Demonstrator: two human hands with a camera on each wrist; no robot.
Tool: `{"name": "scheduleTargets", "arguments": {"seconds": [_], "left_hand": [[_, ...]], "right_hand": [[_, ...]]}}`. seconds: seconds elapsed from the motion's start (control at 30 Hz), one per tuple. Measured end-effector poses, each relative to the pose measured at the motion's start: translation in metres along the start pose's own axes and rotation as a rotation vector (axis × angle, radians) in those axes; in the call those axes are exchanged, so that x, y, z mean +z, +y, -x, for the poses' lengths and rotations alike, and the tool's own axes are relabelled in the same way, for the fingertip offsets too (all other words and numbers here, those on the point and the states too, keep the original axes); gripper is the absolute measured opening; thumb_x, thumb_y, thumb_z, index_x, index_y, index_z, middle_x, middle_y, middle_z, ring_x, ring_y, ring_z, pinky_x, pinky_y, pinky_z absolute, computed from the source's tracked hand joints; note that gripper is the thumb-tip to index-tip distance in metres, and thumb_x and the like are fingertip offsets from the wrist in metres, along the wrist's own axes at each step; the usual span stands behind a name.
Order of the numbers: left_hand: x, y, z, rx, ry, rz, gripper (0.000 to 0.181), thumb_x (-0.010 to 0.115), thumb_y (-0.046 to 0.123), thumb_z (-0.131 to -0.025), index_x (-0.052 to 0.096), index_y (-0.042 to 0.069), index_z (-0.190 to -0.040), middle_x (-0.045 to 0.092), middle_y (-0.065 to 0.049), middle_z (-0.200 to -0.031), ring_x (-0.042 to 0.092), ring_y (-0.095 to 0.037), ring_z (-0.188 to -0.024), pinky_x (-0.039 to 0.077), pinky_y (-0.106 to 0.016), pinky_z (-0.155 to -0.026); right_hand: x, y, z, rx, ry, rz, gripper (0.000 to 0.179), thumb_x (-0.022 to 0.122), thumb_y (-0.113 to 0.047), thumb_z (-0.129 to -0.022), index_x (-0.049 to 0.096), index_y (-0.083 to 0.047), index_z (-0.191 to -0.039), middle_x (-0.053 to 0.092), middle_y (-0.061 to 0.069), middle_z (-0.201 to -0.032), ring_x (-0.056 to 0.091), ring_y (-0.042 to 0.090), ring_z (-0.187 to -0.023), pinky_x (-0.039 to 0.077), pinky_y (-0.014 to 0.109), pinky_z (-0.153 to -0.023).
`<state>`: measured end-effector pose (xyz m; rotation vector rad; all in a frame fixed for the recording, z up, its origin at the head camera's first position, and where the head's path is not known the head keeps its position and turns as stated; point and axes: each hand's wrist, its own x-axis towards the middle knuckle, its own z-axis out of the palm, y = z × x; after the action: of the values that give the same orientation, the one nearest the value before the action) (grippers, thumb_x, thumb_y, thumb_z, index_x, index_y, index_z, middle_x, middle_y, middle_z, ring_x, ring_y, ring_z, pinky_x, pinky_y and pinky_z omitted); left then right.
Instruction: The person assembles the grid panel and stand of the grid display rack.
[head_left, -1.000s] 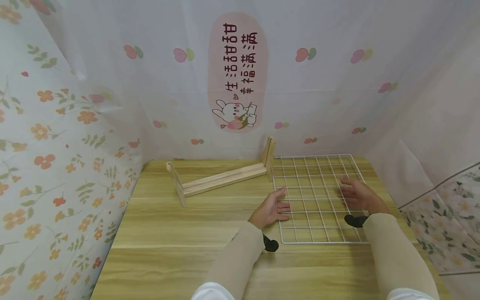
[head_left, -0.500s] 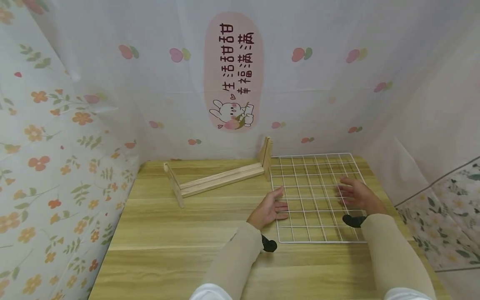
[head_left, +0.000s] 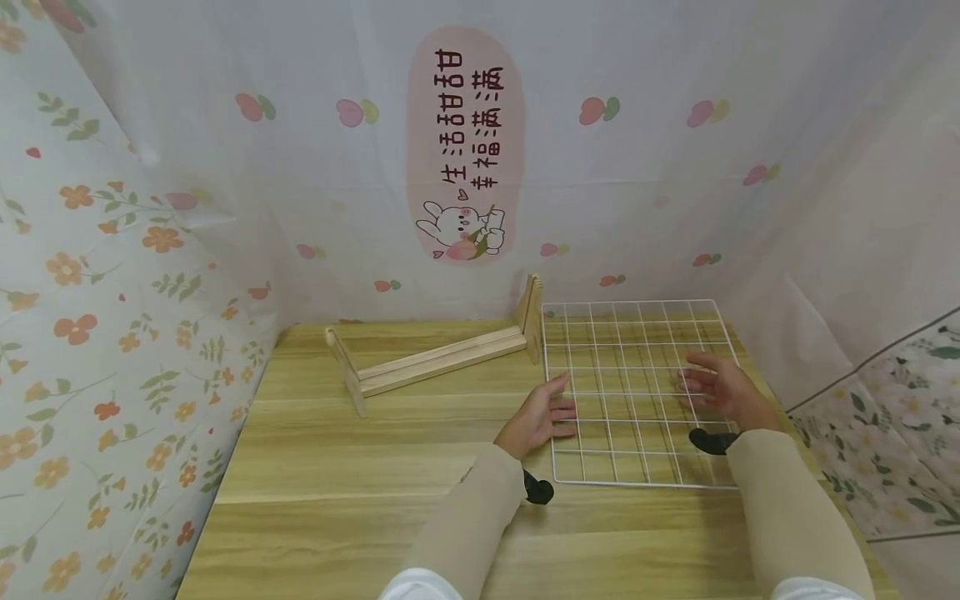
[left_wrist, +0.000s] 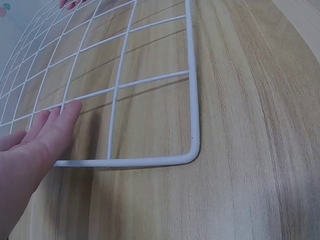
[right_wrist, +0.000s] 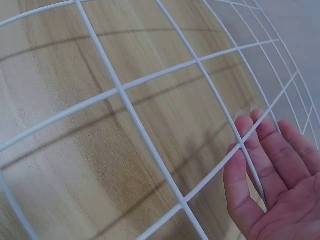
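In the head view, a white wire grid panel lies over the right side of the table, its shadow apart from its wires. My left hand is at the panel's left edge. In the left wrist view its straight fingers reach beneath the wires, and the thumb shows little. At the right edge, my right hand has its fingers under the grid. The right wrist view shows that palm facing up, with loosely extended fingers behind the wires; the thumb's contact is hidden.
A wooden stand with two upright end pieces and a crossbar stands at the back middle, its right end close to the panel's left edge. Patterned cloth curtains rise behind and beside the wooden table.
The panel's far right corner has shifted slightly up and to the right, along with my right hand. My left hand and the wooden stand keep their places, apart from a slight camera shift.
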<state>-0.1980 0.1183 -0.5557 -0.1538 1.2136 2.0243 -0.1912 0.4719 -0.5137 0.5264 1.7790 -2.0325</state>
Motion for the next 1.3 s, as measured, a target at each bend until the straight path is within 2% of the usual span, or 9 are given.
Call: {"name": "scheduleTargets", "arguments": {"seconds": [0.23, 0.53, 0.73, 1.0, 1.17, 1.3], "left_hand": [[0.004, 0.002, 0.001, 0.014, -0.023, 0.001, 0.092, 0.061, 0.053, -0.09, 0.021, -0.002, -0.152, 0.034, -0.029, -0.148, 0.035, -0.046, -0.136, 0.036, -0.063, -0.105], [0.006, 0.007, 0.002, 0.028, -0.031, -0.043, 0.087, 0.059, 0.053, -0.091, 0.025, 0.0, -0.151, 0.038, -0.026, -0.147, 0.039, -0.045, -0.134, 0.038, -0.064, -0.103], [0.006, 0.01, 0.003, 0.029, -0.059, -0.074, 0.08, 0.057, 0.053, -0.093, 0.03, 0.005, -0.15, 0.039, -0.025, -0.147, 0.039, -0.045, -0.134, 0.038, -0.064, -0.103], [0.008, 0.013, 0.005, 0.042, -0.081, -0.129, 0.081, 0.052, 0.053, -0.095, 0.029, -0.002, -0.15, 0.04, -0.025, -0.147, 0.04, -0.045, -0.133, 0.037, -0.064, -0.104], [0.01, 0.016, 0.006, 0.049, -0.084, -0.128, 0.082, 0.053, 0.053, -0.095, 0.029, -0.003, -0.149, 0.039, -0.025, -0.147, 0.039, -0.046, -0.134, 0.035, -0.064, -0.105], [0.011, 0.018, 0.006, 0.063, -0.096, -0.134, 0.084, 0.053, 0.055, -0.093, 0.029, -0.002, -0.15, 0.038, -0.025, -0.148, 0.037, -0.046, -0.135, 0.033, -0.064, -0.106]], "right_hand": [[-0.003, -0.001, 0.003, -0.003, -0.022, -0.064, 0.032, 0.034, -0.03, -0.107, 0.065, -0.03, -0.098, 0.073, -0.006, -0.091, 0.071, 0.014, -0.084, 0.057, 0.037, -0.08], [-0.004, -0.006, 0.002, -0.01, -0.051, -0.075, 0.038, 0.034, -0.028, -0.107, 0.07, -0.03, -0.096, 0.072, -0.006, -0.09, 0.071, 0.014, -0.083, 0.056, 0.035, -0.074], [-0.001, -0.01, 0.006, -0.013, -0.042, -0.046, 0.039, 0.034, -0.03, -0.107, 0.071, -0.028, -0.097, 0.072, -0.007, -0.09, 0.071, 0.014, -0.082, 0.056, 0.034, -0.074], [0.0, -0.011, 0.007, -0.005, -0.04, -0.068, 0.039, 0.037, -0.031, -0.106, 0.075, -0.028, -0.094, 0.074, -0.007, -0.09, 0.073, 0.017, -0.082, 0.058, 0.033, -0.073], [-0.003, -0.011, 0.007, -0.045, -0.03, -0.111, 0.035, 0.041, -0.028, -0.106, 0.074, -0.023, -0.095, 0.074, -0.004, -0.09, 0.073, 0.019, -0.08, 0.06, 0.034, -0.072], [-0.003, -0.013, 0.008, -0.078, -0.055, -0.137, 0.034, 0.04, -0.024, -0.106, 0.073, -0.021, -0.097, 0.074, -0.003, -0.09, 0.073, 0.018, -0.079, 0.06, 0.034, -0.071]]}}
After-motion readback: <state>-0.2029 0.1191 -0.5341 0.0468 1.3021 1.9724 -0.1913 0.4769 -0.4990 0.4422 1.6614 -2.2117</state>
